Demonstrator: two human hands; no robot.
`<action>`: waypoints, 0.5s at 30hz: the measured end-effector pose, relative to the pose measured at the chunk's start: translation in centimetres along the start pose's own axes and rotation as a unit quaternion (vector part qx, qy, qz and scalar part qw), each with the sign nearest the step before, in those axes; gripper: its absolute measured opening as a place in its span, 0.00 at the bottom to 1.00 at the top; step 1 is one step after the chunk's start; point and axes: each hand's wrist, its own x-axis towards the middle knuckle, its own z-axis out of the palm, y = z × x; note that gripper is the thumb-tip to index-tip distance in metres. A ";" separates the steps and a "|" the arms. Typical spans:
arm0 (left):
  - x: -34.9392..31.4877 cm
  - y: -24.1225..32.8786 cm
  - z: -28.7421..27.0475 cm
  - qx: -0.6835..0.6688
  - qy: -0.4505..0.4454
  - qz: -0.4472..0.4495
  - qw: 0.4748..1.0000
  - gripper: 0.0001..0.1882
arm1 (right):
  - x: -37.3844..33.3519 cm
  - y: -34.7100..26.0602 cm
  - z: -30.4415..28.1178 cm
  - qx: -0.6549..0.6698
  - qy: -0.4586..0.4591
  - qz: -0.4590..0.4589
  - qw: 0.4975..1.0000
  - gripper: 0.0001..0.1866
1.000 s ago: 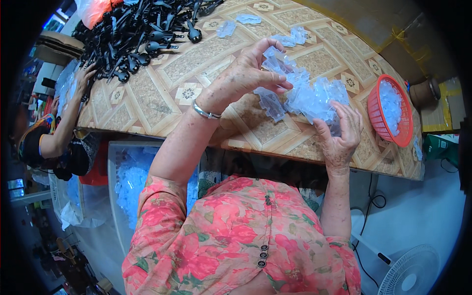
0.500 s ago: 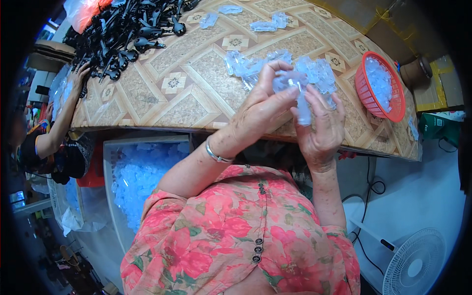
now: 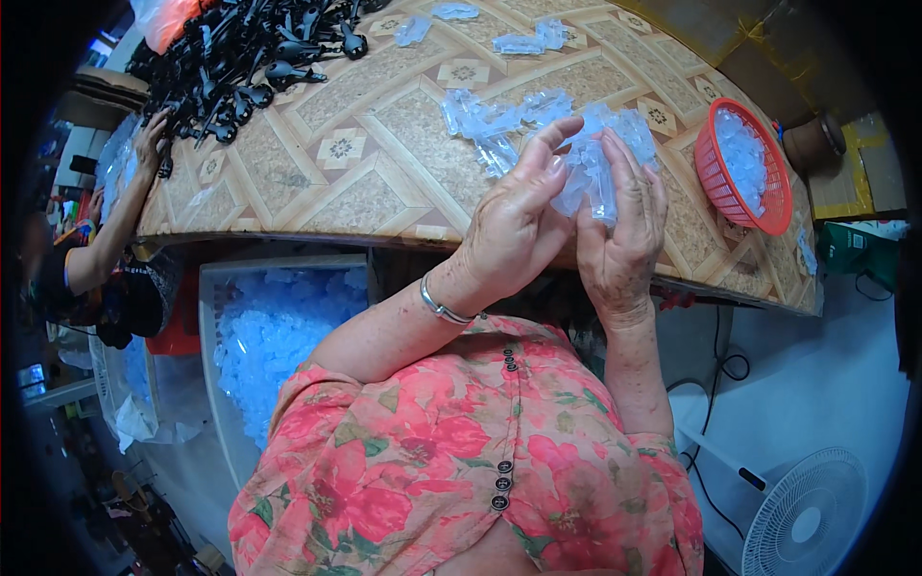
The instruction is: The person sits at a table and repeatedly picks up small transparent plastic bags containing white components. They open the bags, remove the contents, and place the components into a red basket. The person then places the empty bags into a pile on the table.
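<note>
Several clear, bluish plastic pieces (image 3: 588, 184) are bunched together between my hands, above the table's near edge. My right hand (image 3: 624, 235) holds them, its thumb on the near side and its fingers along their right side. Beside them on the left, my left hand (image 3: 519, 216) has its thumb and forefinger apart; its other fingers are partly hidden, and I cannot tell whether they touch the pieces. Just beyond my hands lies a loose pile of similar clear pieces (image 3: 480, 120) on the patterned table (image 3: 384, 192).
A red plastic basket (image 3: 706, 168) of clear pieces stands on the right. Black plastic parts (image 3: 259, 72) are heaped at the far left, near another person's hand (image 3: 152, 142). Below the table are a bin (image 3: 213, 384) of clear pieces and a white fan (image 3: 807, 523).
My left thumb has come off the plastic pieces, and the left hand's fingers have spread. The pieces have tilted and sit closer against my right hand.
</note>
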 end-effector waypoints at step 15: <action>-0.7 0.7 -0.8 -0.080 -0.051 -0.025 0.995 0.33 | 0.1 0.2 -2.0 0.211 -0.101 0.086 0.968 0.43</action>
